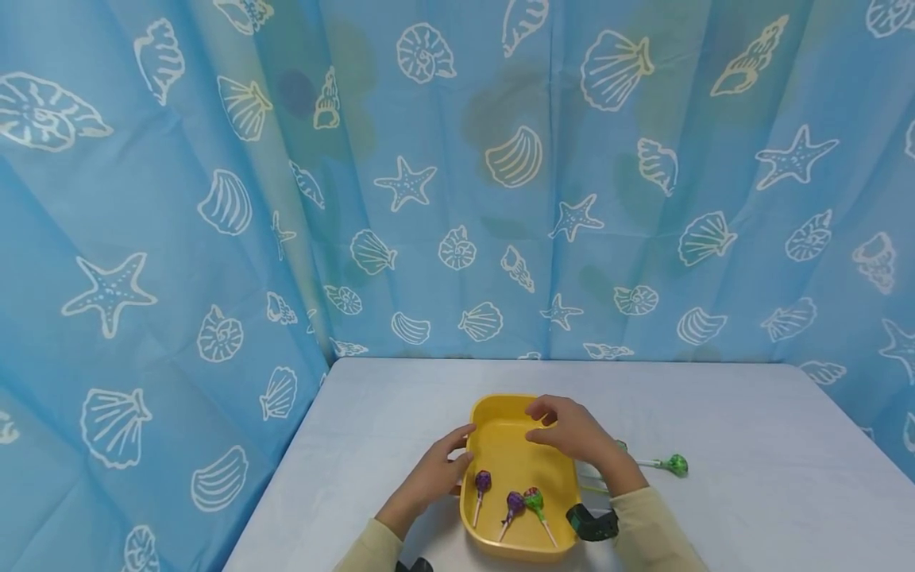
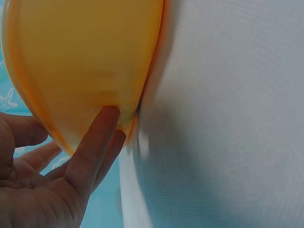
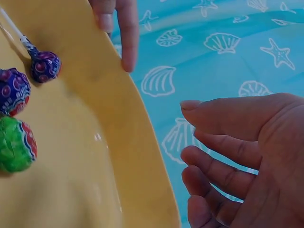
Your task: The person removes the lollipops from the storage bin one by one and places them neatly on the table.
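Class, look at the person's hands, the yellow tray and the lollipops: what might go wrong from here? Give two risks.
1. The left hand only touches the yellow plastic tray's outer wall with straight fingers, so a push might slide it and roll the three wrapped lollipops inside.
2. The right hand hovers over the tray holding nothing; its sleeve could brush the green lollipop on the white table.

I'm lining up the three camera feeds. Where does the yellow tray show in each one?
Head: the yellow tray sits bottom centre on the table, between both hands.
Left wrist: its outer wall fills the upper left, left hand fingertips against it.
Right wrist: its inside fills the left half.
Shared landmark: the blue shell-print curtain.
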Demonstrator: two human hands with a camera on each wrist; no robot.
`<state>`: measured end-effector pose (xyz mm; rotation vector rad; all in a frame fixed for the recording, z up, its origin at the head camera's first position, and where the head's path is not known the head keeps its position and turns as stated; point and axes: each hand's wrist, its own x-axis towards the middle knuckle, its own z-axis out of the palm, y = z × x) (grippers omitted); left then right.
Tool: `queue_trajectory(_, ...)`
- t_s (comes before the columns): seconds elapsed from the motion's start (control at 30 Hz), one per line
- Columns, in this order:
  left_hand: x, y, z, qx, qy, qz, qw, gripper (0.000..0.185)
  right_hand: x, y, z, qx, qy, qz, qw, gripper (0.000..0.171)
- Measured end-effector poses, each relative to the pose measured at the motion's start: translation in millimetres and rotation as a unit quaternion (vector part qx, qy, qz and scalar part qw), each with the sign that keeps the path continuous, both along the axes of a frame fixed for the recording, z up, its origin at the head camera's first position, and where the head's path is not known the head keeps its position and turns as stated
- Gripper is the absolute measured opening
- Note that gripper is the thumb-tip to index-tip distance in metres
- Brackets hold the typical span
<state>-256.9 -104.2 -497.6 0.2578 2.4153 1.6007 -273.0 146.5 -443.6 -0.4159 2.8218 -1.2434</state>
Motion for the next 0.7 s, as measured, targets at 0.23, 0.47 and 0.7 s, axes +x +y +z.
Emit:
queue_trajectory(0.23,-1.0,-0.2,-0.1,-0.007,-0.007,0.004,0.9999,0.049,-7.6,-11.7,-6.3,0.003,-0.011,0.055,0.998,0.029)
queue_trajectory(0.47,-2.8,-0.6,0.2,-0.013,-0.012,0.005,0.9998,0.049,-15.9,-25.9,-13.6,-0.002,-0.027,0.116,0.993,0.03)
queue_trajectory(0.7,-3.6,-1.2,0.3,-0.011,-0.01,-0.001,0.9999,0.049,-17.2,-38.6,-15.8,0.01,-0.06,0.155,0.986,0.028)
